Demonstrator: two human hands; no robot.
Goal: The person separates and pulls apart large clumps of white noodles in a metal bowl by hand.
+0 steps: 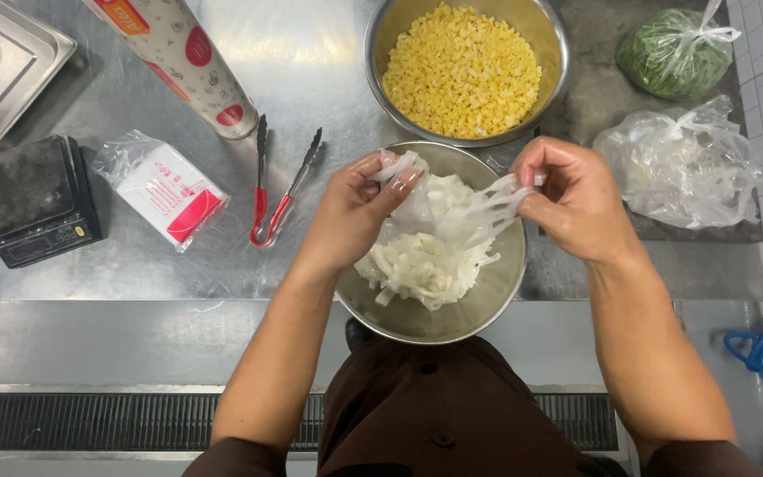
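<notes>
Steel counter [311, 79]: both hands, left [359, 208] and right [571, 199], pinch plastic bag [452, 208] between them (white strips [417, 265] in bowl [487, 309] below).

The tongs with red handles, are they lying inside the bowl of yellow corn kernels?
No, the tongs lie on the steel counter, to the left of the corn bowl and apart from it.

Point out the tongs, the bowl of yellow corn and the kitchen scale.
tongs [262, 199]: head view, on the red-coated handle of one arm.
bowl of yellow corn [555, 35]: head view, on the steel rim.
kitchen scale [21, 184]: head view, on the dark weighing plate.
</notes>
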